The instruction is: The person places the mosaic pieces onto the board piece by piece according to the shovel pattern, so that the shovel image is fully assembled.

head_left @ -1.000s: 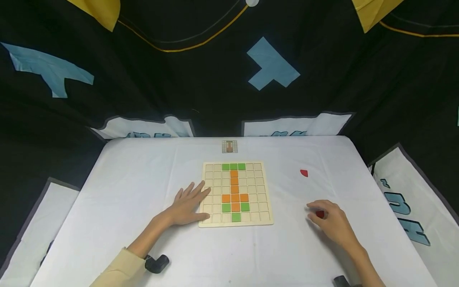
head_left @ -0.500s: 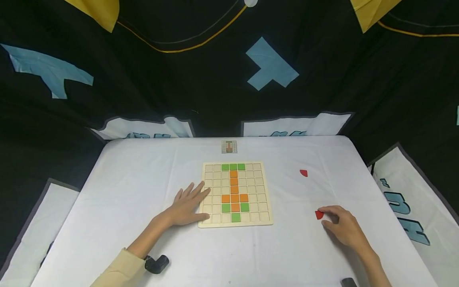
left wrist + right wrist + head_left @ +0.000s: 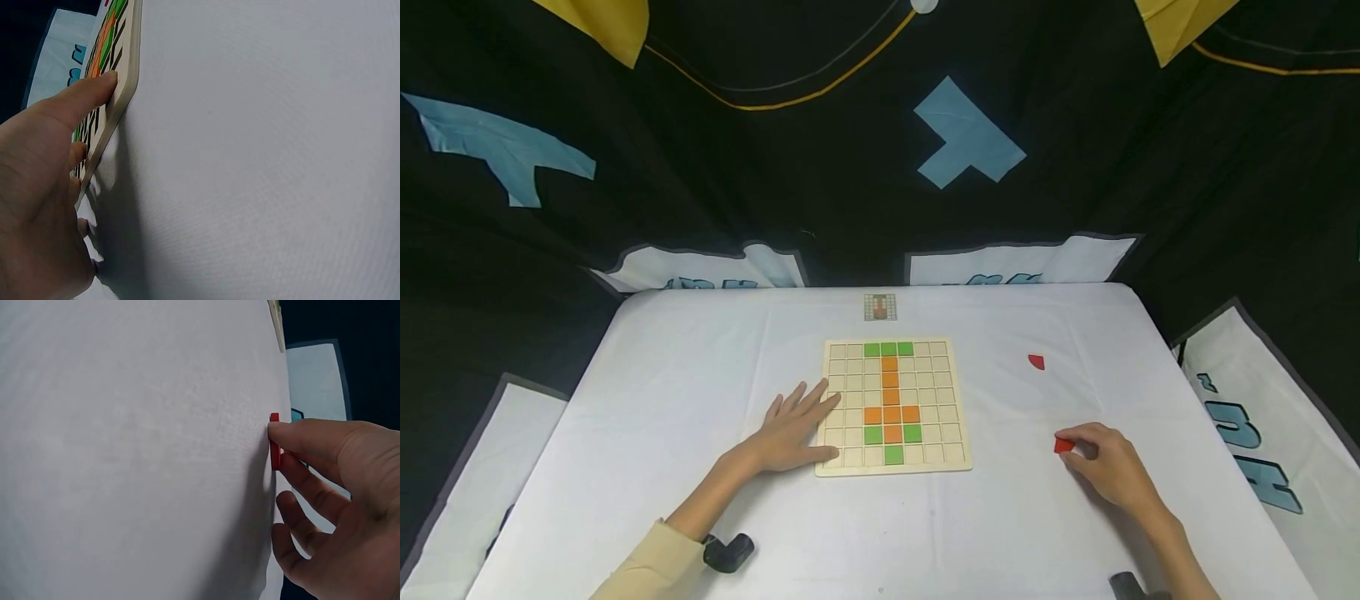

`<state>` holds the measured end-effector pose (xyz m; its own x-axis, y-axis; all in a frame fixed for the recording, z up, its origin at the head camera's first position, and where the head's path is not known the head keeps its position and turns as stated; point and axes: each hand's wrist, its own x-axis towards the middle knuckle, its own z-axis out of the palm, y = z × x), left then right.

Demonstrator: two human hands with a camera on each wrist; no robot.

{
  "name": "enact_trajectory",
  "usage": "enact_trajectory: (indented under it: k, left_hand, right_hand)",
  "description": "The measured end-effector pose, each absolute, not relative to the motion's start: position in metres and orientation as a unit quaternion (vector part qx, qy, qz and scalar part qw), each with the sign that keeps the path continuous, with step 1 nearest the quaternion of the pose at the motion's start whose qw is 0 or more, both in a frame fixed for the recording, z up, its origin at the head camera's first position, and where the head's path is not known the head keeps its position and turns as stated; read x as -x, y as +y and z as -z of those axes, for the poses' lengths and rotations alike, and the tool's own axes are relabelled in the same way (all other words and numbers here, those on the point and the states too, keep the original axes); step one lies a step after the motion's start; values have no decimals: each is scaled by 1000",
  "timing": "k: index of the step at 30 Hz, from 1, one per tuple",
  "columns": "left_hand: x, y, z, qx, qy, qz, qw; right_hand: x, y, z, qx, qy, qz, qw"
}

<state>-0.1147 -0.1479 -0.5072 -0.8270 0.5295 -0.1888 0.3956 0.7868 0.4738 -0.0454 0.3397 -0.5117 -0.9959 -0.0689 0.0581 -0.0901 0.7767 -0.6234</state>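
Note:
My left hand (image 3: 790,433) lies with fingers spread at the left edge of a wooden grid board (image 3: 934,433). Its thumb and some fingertips rest on the board's rim, as the left wrist view also shows. Orange and green square tiles sit in the board's middle columns. To the right of the board, my right hand (image 3: 1108,471) pinches a small flat red piece (image 3: 275,456) between thumb and index finger. In the right wrist view the piece is edge-on, and whether it touches the cloth cannot be told. The other fingers curl loosely below.
Another red piece (image 3: 1036,362), shaped like a quarter circle, lies farther back on the right of the white-covered table (image 3: 662,400). A small card with a grid picture (image 3: 880,307) lies behind the board. Dark curtains hang beyond the table.
My right hand drew back right from over the red piece, uncovering it, then came left and now pinches it; the piece has shifted slightly. My left hand and the board stay put.

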Motion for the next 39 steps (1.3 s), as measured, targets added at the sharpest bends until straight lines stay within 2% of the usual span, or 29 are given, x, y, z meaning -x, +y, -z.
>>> enact_trajectory:
  k: [8,20,28,34,39]
  left_hand:
    - [115,-149,508,-249,932,-211,158]
    - [115,-148,507,-247,934,-206,158]
    - [115,-147,506,-245,935,-202,158]
    - [115,-147,505,-243,934,-208,158]
    - [114,-147,505,-243,934,-209,157]
  right_hand:
    - [53,321,508,-82,-936,-343,16]
    - [72,258,502,-168,-923,-347,10]
    - [81,213,501,-228,-901,-368,-39]
    - [87,188,509,-275,-892,-355,-52]
    - [90,174,512,-275,-891,-358,-53]
